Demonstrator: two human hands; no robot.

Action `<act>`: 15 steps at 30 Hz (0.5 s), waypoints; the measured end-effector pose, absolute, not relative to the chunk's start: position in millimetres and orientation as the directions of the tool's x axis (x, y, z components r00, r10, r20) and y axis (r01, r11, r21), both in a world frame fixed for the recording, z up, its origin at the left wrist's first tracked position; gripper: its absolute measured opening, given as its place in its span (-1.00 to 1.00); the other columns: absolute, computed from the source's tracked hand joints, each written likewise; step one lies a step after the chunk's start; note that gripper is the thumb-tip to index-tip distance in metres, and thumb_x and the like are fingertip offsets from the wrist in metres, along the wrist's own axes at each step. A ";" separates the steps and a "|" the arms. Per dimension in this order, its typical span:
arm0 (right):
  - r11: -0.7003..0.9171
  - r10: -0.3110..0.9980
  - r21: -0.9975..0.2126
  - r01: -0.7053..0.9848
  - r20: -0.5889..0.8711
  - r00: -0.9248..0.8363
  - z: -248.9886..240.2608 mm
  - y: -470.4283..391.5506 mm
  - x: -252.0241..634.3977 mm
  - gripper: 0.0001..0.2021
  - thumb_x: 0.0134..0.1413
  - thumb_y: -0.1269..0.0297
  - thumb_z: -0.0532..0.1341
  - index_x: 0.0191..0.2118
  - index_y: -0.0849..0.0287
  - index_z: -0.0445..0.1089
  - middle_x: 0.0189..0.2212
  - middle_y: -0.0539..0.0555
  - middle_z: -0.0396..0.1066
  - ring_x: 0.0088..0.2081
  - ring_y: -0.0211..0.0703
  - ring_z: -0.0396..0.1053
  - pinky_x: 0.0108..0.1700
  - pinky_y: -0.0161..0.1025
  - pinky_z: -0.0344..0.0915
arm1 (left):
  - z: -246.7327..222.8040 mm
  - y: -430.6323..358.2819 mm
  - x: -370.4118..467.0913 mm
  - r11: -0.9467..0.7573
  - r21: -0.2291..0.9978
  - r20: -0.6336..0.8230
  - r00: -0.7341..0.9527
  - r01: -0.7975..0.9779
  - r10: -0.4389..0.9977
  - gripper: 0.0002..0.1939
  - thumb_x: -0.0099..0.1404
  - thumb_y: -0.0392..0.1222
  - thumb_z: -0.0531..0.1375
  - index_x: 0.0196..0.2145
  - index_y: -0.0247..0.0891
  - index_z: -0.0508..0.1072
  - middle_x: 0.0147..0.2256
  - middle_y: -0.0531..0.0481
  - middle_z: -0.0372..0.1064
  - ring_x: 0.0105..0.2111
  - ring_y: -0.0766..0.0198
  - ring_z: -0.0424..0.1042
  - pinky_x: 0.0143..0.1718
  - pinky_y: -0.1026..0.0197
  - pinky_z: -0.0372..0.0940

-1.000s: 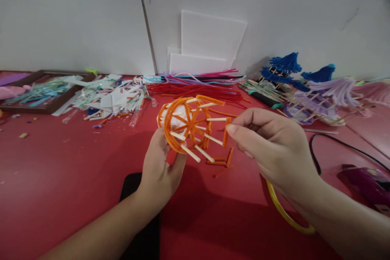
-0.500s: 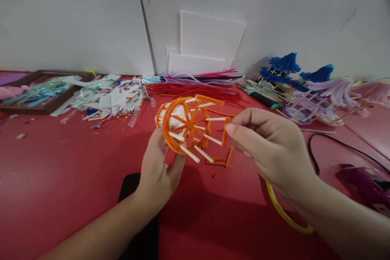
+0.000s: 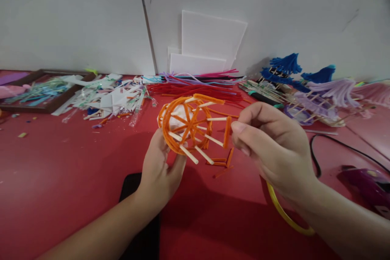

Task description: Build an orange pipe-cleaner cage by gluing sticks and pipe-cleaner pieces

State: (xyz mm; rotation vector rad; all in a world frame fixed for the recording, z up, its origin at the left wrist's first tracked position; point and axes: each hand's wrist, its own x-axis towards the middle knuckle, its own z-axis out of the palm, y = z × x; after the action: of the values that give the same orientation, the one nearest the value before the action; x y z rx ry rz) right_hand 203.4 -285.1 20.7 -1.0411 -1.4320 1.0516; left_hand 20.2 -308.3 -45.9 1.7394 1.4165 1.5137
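Note:
My left hand [image 3: 164,168] is wrapped round a wheel-shaped frame [image 3: 191,123] of orange pipe cleaners with pale wooden sticks poking out toward me and to the right. White material shows inside it. A short orange pipe cleaner piece [image 3: 227,132] bridges the ends of two sticks on the right, and another piece [image 3: 209,98] spans two stick ends at the top. Just right of the lower bridge, my right hand [image 3: 268,146] has its thumb and forefinger closed together, a sliver away from the piece. Beneath, several short orange pieces [image 3: 227,158] lie on the red table [image 3: 195,223].
Red and coloured pipe cleaners [image 3: 198,89] lie at the back, with scraps [image 3: 112,99] to the left. Blue and lilac tasselled models [image 3: 317,85] stand back right. A purple glue gun-like tool [image 3: 365,185], yellow ring [image 3: 286,215] and black phone-like slab [image 3: 143,231] are nearer.
My right thumb and forefinger have drawn slightly rightward off the short orange piece, which stays on the stick ends. My left hand still holds the frame, nearly unmoved.

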 end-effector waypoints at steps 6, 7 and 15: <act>0.249 0.956 -0.961 -0.117 0.264 -0.131 15.9 -280.2 202.7 -0.82 0.18 0.17 0.28 -0.36 0.07 0.30 -0.59 -0.12 0.17 -0.59 -0.34 0.14 -0.58 -0.33 0.11 | -50.3 -308.7 18.1 -0.424 0.844 0.474 -0.089 0.327 0.876 -0.65 0.31 -0.27 0.15 0.05 -0.17 0.29 0.08 -0.14 0.42 0.10 0.08 0.44 0.16 0.01 0.36; 0.252 0.953 -0.960 -0.122 0.268 -0.143 15.6 -279.9 202.8 -0.84 0.18 0.16 0.28 -0.34 0.07 0.32 -0.58 -0.13 0.17 -0.58 -0.35 0.13 -0.57 -0.33 0.10 | -51.0 -308.8 18.0 -0.424 0.845 0.474 -0.088 0.327 0.876 -0.63 0.31 -0.26 0.15 0.06 -0.16 0.28 0.08 -0.13 0.42 0.10 0.08 0.44 0.17 0.01 0.36; 0.268 0.950 -0.963 0.002 0.264 -0.164 10.7 -280.1 206.4 -0.77 0.20 0.04 0.25 -0.12 0.01 0.51 -0.56 -0.09 0.21 -0.53 -0.30 0.12 -0.54 -0.31 0.09 | -50.6 -309.7 19.6 -0.404 0.854 0.456 -0.097 0.328 0.885 -0.62 0.30 -0.19 0.17 0.07 -0.05 0.29 0.05 -0.08 0.45 0.07 0.05 0.47 0.12 -0.04 0.42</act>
State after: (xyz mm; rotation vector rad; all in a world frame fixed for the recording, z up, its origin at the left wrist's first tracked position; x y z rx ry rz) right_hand 206.4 -280.1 10.7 -0.9414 -1.4611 1.1076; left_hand 19.6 -309.7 -50.6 1.6999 1.3228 1.5236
